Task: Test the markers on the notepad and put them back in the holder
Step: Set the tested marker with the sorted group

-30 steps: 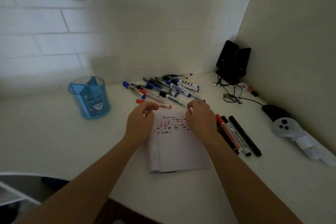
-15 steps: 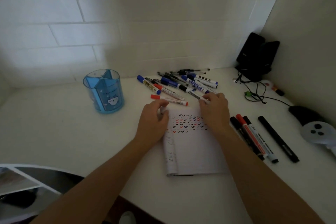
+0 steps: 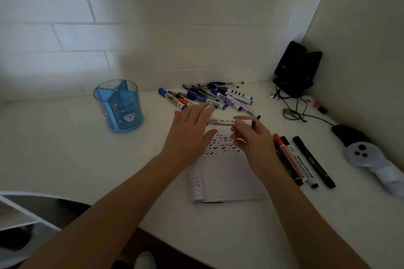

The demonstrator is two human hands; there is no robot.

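A white-barrelled marker (image 3: pixel 223 120) is pinched over the tick-marked paper notepad (image 3: pixel 227 177) by the right hand (image 3: pixel 253 142), probably for uncapping; the left hand (image 3: pixel 190 135) is held straight-fingered beside it.

1. This looks like a home study corner: a white desk (image 3: pixel 65 159) sits where a white brick-patterned wall (image 3: pixel 65 35) meets a plain side wall.
2. Stationery covers it: a blue holder (image 3: pixel 119 107) with a cartoon cat face, loose markers (image 3: pixel 218 98), and a notepad (image 3: pixel 227 177) with small tick marks.
3. Computer gear lines the right side: black speakers (image 3: pixel 295 67) with trailing cables (image 3: pixel 293 111), a black mouse (image 3: pixel 347 135) and a pale controller (image 3: pixel 360 155).
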